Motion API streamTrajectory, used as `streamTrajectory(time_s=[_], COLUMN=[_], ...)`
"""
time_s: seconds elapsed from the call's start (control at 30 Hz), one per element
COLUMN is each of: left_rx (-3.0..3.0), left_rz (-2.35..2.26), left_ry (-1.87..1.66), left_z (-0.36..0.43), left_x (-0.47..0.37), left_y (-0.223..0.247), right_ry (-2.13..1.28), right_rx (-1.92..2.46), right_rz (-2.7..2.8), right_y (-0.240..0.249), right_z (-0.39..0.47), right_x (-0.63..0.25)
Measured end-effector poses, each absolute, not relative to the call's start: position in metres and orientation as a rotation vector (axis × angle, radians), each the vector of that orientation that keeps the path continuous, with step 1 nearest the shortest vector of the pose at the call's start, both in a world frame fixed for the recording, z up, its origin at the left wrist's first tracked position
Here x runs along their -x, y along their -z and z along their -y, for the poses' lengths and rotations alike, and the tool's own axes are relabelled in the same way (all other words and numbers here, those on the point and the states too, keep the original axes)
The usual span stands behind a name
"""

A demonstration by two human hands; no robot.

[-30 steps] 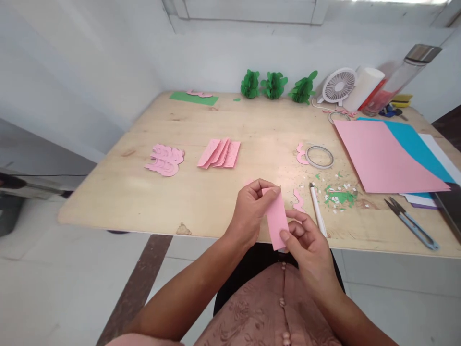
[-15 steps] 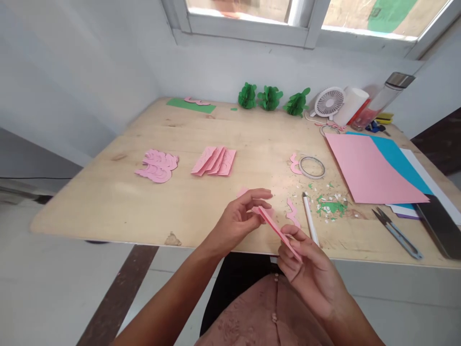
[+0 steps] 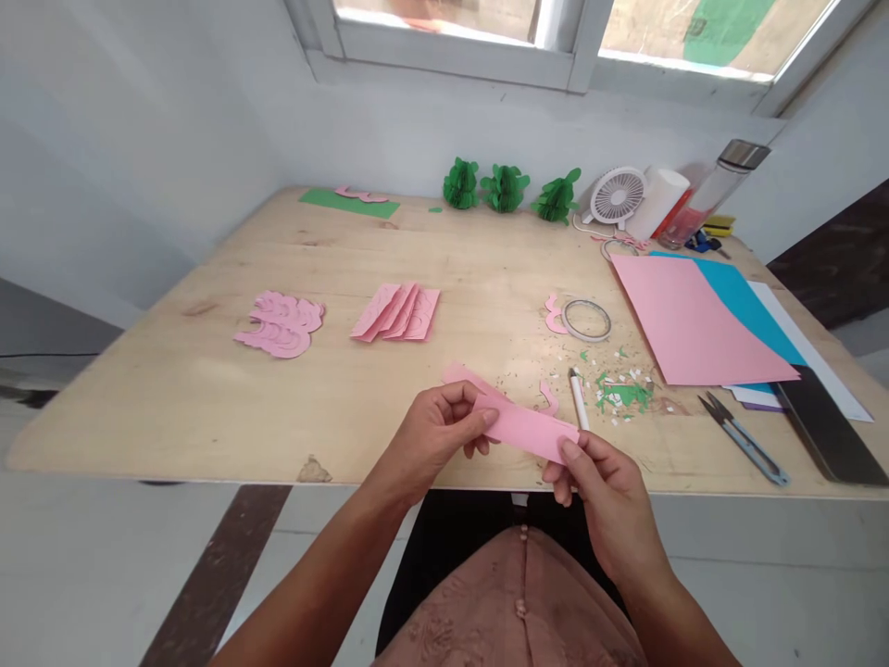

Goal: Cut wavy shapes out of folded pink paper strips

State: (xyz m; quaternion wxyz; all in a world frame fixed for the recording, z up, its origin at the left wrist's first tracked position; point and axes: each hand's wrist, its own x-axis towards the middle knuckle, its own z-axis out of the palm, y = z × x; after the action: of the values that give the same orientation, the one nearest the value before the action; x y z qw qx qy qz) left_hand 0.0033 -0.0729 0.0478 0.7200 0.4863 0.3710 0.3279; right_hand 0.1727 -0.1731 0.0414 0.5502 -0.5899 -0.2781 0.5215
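Observation:
A folded strip of pink paper [image 3: 524,430] is stretched between my two hands above the table's front edge. My left hand [image 3: 455,417] pinches its left end, thumb on top. At the other end, my right hand [image 3: 597,468] grips the strip between thumb and fingers. Behind my left fingers, another pink paper piece [image 3: 462,374] shows in part. A wavy pink cutout [image 3: 548,396] lies just beyond the strip, partly covered by it. Close to my right hand is a white pen [image 3: 579,398] with a dark tip.
Folded pink papers [image 3: 395,312] and stacked pink cutouts [image 3: 281,324] lie to the left. Green scraps [image 3: 625,394], a tape roll [image 3: 586,320], thread snips [image 3: 745,439], pink sheets [image 3: 698,320] and a dark phone-like slab [image 3: 833,421] occupy the right. Green paper trees [image 3: 506,188] and a fan [image 3: 618,196] stand behind.
The pink strip has turned from edge-on to broad face up. My left fingers have closed onto its left end, and my right hand has shifted right and slightly up. The view has shifted a little.

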Motion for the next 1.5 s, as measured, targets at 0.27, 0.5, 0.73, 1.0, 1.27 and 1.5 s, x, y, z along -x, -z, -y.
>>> streamTrajectory(time_s=[0.27, 0.5, 0.73, 1.0, 1.27, 1.5], left_rx=[-1.073, -1.110, -1.320, -1.309, -1.238, -1.252], left_rz=[-0.853, -0.927, -1.106, -1.146, -1.176, -1.300], left_ry=[-0.694, -0.665, -0.706, -0.688, -0.759, -0.914], left_z=[0.077, 0.081, 0.087, 0.091, 0.096, 0.114], left_x=[-0.001, 0.003, 0.018, 0.024, 0.025, 0.024], left_y=[-0.046, -0.044, -0.044, -0.035, -0.032, -0.015], right_ry=[-1.155, -1.104, -1.027, -0.955, -0.938, -0.619], right_rx=[1.516, 1.593, 1.700, 1.771, 1.707, 1.731], right_rz=[0.774, 0.885, 1.125, 1.219, 1.212, 1.346], right_y=[-0.038, -0.039, -0.031, -0.025, -0.021, -0.027], right_z=[0.169, 0.171, 0.175, 0.178, 0.177, 0.178], right_x=[-0.176, -0.178, -0.177, -0.172, -0.173, -0.179])
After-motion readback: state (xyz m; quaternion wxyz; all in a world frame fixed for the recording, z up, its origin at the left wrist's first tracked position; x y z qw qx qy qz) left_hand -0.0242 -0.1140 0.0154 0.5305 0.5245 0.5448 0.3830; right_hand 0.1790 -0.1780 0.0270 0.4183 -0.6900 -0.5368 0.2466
